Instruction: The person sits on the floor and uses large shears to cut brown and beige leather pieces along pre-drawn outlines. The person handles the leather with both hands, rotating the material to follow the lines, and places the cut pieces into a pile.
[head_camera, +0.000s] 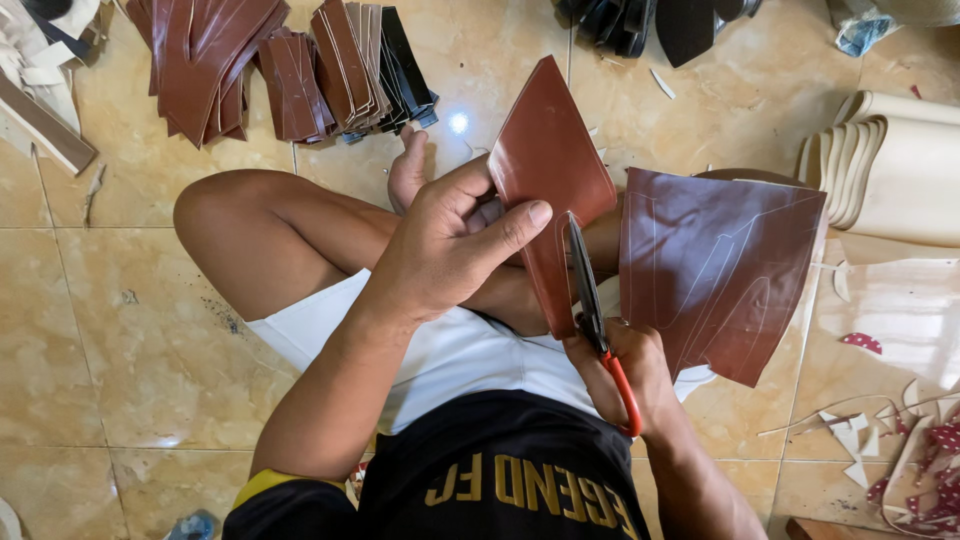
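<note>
My left hand (450, 250) pinches the brown leather piece (548, 170); my right hand (625, 375) grips red-handled scissors (592, 300) partway through it; the marked sheet (715, 270) looks uncut.

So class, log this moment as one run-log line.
left hand: holds brown leather piece | right hand: red-handled scissors cutting it | floor: cut stacks

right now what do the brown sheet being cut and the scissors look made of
The brown pointed sheet in the left hand looks like leather or a synthetic imitation: glossy, smooth, bending without creasing, with pale cutting lines like those on the larger brown sheet. The red-handled scissors in the right hand look like dark metal blades with red plastic-coated loops.
</note>
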